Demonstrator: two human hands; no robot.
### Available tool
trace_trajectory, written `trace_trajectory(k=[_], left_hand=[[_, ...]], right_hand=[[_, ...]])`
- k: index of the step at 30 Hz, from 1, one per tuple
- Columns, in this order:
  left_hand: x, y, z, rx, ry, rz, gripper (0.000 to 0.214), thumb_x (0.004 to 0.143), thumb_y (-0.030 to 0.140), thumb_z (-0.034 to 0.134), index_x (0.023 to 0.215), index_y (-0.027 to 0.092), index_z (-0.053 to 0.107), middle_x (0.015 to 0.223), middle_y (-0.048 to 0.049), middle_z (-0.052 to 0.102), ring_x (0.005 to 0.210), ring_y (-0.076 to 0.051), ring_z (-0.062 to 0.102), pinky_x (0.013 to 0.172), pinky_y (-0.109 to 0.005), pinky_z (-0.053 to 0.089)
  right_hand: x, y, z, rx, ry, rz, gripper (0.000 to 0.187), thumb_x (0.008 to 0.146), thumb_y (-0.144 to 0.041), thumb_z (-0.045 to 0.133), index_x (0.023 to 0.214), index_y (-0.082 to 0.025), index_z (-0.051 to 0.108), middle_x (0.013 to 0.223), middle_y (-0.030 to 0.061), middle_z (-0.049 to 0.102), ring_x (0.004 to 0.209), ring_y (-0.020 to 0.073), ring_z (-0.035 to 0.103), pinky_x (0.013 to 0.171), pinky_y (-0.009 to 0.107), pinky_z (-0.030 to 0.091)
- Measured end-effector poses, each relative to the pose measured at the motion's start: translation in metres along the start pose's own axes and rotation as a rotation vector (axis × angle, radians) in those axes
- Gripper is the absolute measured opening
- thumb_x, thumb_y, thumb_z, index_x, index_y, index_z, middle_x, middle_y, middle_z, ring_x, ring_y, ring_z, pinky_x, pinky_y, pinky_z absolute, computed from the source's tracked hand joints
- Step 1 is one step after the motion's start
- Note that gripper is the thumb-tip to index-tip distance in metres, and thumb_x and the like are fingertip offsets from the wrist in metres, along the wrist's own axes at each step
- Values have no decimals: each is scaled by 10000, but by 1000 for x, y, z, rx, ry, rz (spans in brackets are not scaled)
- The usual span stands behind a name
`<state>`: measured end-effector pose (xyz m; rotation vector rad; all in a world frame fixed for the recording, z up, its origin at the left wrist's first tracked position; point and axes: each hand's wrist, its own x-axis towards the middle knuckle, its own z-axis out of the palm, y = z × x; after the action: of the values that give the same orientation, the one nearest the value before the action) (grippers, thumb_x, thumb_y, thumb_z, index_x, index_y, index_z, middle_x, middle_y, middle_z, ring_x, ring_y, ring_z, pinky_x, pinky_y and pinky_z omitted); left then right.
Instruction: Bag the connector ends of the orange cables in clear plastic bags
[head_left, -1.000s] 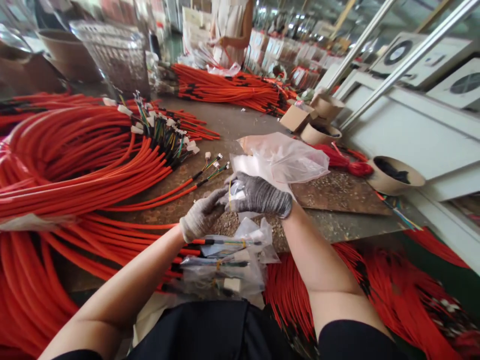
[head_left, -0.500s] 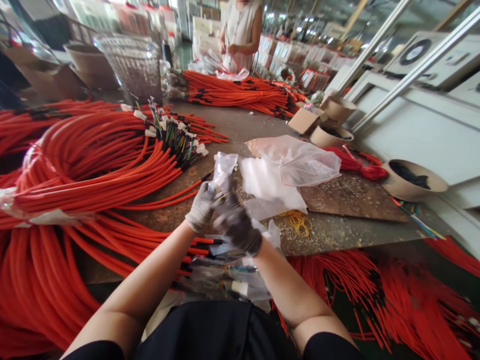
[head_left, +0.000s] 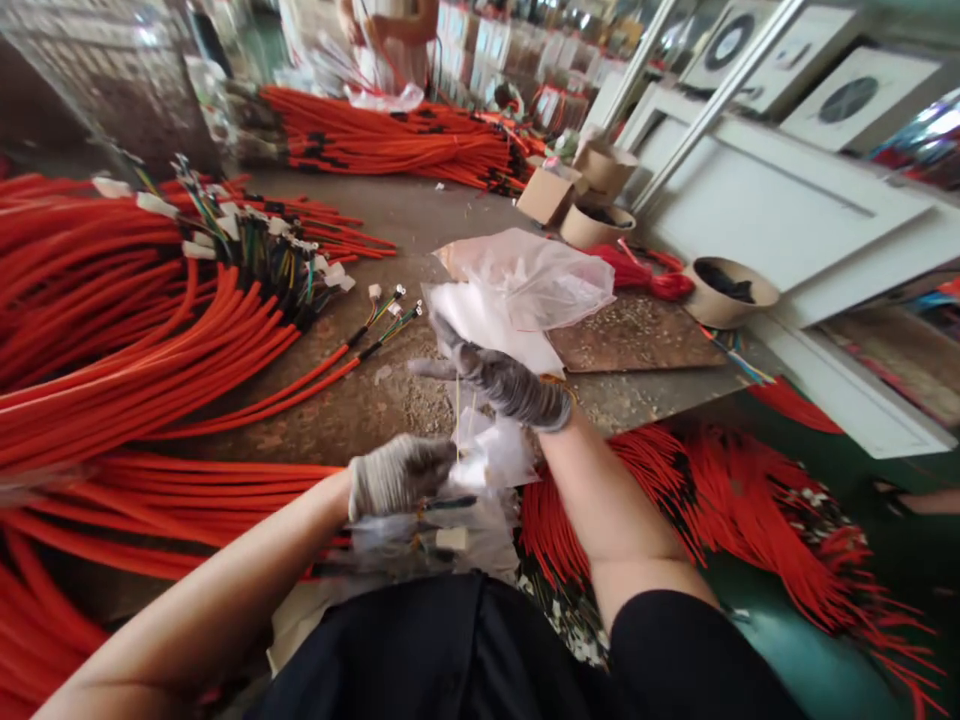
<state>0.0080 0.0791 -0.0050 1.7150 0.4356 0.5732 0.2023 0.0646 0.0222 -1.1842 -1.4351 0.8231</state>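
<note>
A clear plastic bag (head_left: 487, 455) was held over the desk's (head_left: 390, 410) front edge, pinched by the grey-gloved right hand (head_left: 510, 387) and gripped by the white-gloved left hand (head_left: 401, 477), set apart. A loose grip could let it drop.

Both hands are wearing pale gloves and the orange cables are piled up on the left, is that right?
Not quite: only the left hand wears a pale glove. The head view shows the right hand in a dark grey glove. The orange cables are piled on the left, as you said.
</note>
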Motion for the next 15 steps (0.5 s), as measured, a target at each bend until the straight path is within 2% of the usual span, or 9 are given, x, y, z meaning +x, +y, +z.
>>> trace_trajectory(k=[1,2,3,5,8,10,12,13,15], left_hand=[[-2,-3,5,134,-101,-2,334,810,487,587,748,171,671,590,-6,586,540,-110,516,530,-210,420],[-6,-7,9,267,-118,-1,318,845,448,546,825,170,700,681,-37,646,616,-138,573,597,-232,456],[-12,-12,11,395,-61,1,323,865,418,512,930,171,710,813,-74,692,729,-177,620,684,-269,483],[-22,-22,12,588,43,-11,394,863,410,502,1130,174,669,1103,-132,683,994,-265,623,866,-363,475],[-20,-35,-4,642,-56,-111,445,881,444,461,1220,207,625,1205,-114,653,1101,-280,595,929,-372,458],[-4,-41,-27,694,7,-261,394,912,412,405,1134,218,667,1123,-103,673,1037,-258,624,873,-336,478],[21,-44,-56,875,307,-431,385,874,373,477,1174,191,636,1192,-149,619,1110,-308,583,904,-378,455],[34,-45,-70,926,399,-533,415,851,336,506,1214,163,606,1240,-187,578,1151,-345,555,923,-416,440],[60,-42,-89,942,419,-613,445,793,293,571,1204,125,600,1215,-230,573,1124,-392,561,901,-457,437]], right_hand=[[4,1,-13,-68,-123,71,373,795,-472,586,765,-118,697,693,16,679,664,135,678,596,273,537],[8,3,-26,-192,-245,163,323,771,-440,635,735,-127,705,673,30,683,626,139,660,592,267,536],[12,6,-38,-387,-332,245,259,757,-388,671,740,-134,716,700,58,698,636,154,654,614,276,537],[14,17,-58,-919,-384,334,175,765,-245,673,898,-147,732,939,136,715,794,218,663,723,332,527],[8,43,-67,-1489,-371,257,430,817,-76,527,1206,-225,630,1331,173,547,1062,297,592,833,412,472],[4,56,-64,-1592,-440,195,421,871,-75,412,1216,-204,616,1330,188,533,1096,315,563,814,416,461],[5,61,-59,-1592,-434,173,337,902,-127,381,1085,-137,663,1208,213,592,1056,316,574,777,391,459],[7,60,-57,-1561,-391,176,297,907,-167,399,1013,-120,672,1150,215,612,1023,311,588,761,376,458],[17,51,-56,-1392,-198,183,244,906,-227,435,928,-125,655,1043,186,650,936,271,620,732,340,459]])
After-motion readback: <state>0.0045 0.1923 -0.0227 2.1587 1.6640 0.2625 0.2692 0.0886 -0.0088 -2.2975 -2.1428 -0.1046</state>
